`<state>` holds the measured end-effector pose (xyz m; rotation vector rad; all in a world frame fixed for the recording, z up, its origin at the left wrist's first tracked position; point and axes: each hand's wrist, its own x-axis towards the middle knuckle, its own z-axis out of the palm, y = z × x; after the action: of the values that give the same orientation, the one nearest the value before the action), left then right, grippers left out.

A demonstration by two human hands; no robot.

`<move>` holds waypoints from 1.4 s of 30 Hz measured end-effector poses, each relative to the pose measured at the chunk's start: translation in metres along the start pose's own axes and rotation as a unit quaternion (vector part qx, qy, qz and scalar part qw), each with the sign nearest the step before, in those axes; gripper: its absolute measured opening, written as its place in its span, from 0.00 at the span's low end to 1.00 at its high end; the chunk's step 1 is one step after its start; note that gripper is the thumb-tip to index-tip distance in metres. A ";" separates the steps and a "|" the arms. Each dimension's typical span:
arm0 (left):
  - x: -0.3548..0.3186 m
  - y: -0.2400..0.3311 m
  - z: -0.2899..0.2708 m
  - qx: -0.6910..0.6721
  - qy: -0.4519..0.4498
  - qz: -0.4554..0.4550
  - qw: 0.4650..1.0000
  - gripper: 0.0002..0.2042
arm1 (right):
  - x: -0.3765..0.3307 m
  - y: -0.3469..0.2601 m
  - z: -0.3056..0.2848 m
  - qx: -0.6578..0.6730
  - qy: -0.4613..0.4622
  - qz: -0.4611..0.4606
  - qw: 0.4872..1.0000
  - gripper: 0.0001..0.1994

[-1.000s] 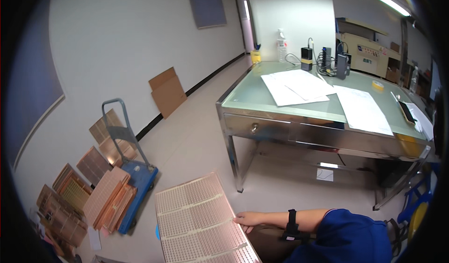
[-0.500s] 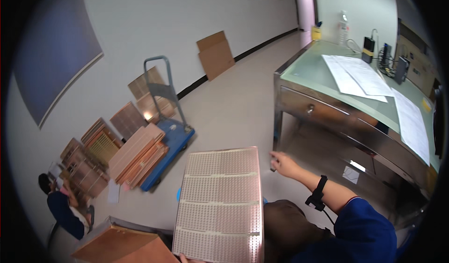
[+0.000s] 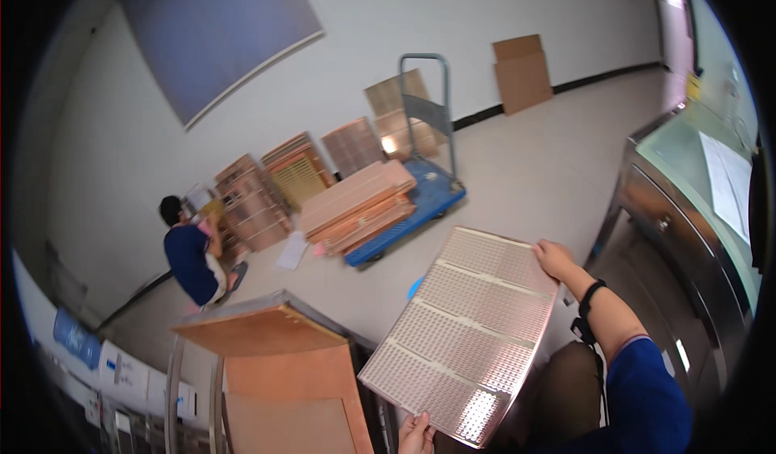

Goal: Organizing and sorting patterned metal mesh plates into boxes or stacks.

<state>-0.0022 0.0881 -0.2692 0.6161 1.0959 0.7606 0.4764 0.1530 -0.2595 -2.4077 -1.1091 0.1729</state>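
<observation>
A large copper-coloured circuit board panel (image 3: 465, 325) with a fine repeating pattern in four-sided blocks slants across the lower middle. My left hand (image 3: 416, 432) pinches its near left edge, thumb on top. At the far right corner, my right hand (image 3: 554, 258) is closed on the edge, a black strap round that wrist. Close to the panel's left side stands an open box-like stand (image 3: 291, 365) with orange-brown board surfaces inside and a dark metal frame.
A blue platform trolley (image 3: 453, 189) carries stacked copper panels (image 3: 356, 203). More panels (image 3: 252, 203) lean along the wall, where a co-worker (image 3: 190, 252) crouches. A metal desk with a glass top (image 3: 679, 143) bounds the right. Flattened cardboard (image 3: 523, 78) leans farther back.
My right hand, free beside the desk before, now grips the panel's far right corner. The panel has tilted to the right. My view has turned left, bringing the box-like stand further in.
</observation>
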 end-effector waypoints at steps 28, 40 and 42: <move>0.063 0.031 0.021 0.074 -0.009 0.125 0.989 0.18 | -0.199 0.086 -0.082 0.031 0.047 0.067 0.996 0.14; 0.050 0.042 0.032 0.328 0.061 0.286 0.898 0.22 | -0.191 0.057 -0.051 -0.048 0.057 0.025 0.997 0.25; 0.038 0.056 0.036 0.271 0.031 0.319 0.908 0.17 | -0.190 0.055 -0.049 -0.030 0.063 0.024 0.997 0.25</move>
<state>0.0283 0.1500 -0.2348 1.4811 1.1788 1.0404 0.4029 -0.0367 -0.2584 -2.4612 -1.0136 0.0031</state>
